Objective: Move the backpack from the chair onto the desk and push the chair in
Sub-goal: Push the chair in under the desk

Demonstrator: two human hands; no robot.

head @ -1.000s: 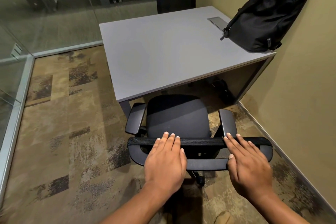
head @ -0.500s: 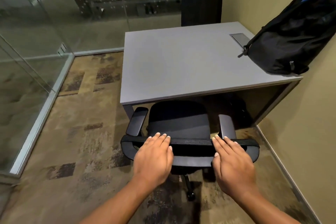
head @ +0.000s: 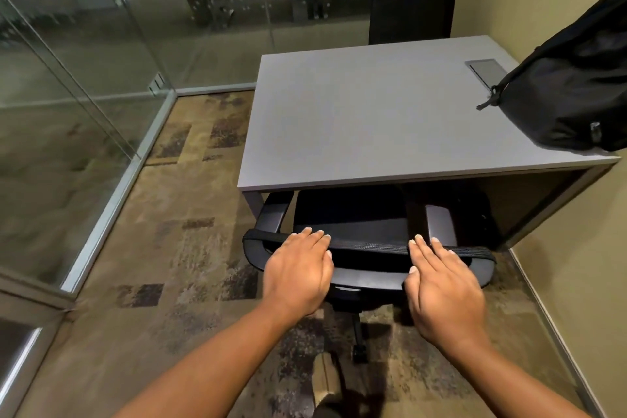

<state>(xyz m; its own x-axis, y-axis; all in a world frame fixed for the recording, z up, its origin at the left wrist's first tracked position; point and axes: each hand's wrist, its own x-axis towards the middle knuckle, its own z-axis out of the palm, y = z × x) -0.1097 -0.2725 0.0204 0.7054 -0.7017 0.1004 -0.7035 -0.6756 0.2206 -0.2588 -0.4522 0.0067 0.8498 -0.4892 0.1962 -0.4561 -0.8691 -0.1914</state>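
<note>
The black backpack [head: 573, 92] stands on the grey desk [head: 356, 119] at its right side, leaning against the wall. A black office chair [head: 369, 227] is in front of me, its seat partly under the desk's front edge. My left hand [head: 298, 273] lies flat on the top of the chair's backrest, fingers together and extended. My right hand [head: 441, 285] rests the same way on the right part of the backrest. Neither hand wraps around the backrest.
A second black chair [head: 412, 7] stands at the desk's far side. Glass walls [head: 68, 95] enclose the room on the left and back, and a beige wall [head: 576, 282] is close on the right. Patterned carpet [head: 176, 248] covers the floor. A shoe [head: 325, 380] shows below.
The chair has rolled forward and its seat has gone further under the desk. Both hands stayed flat on the backrest. My view has shifted left and nearer.
</note>
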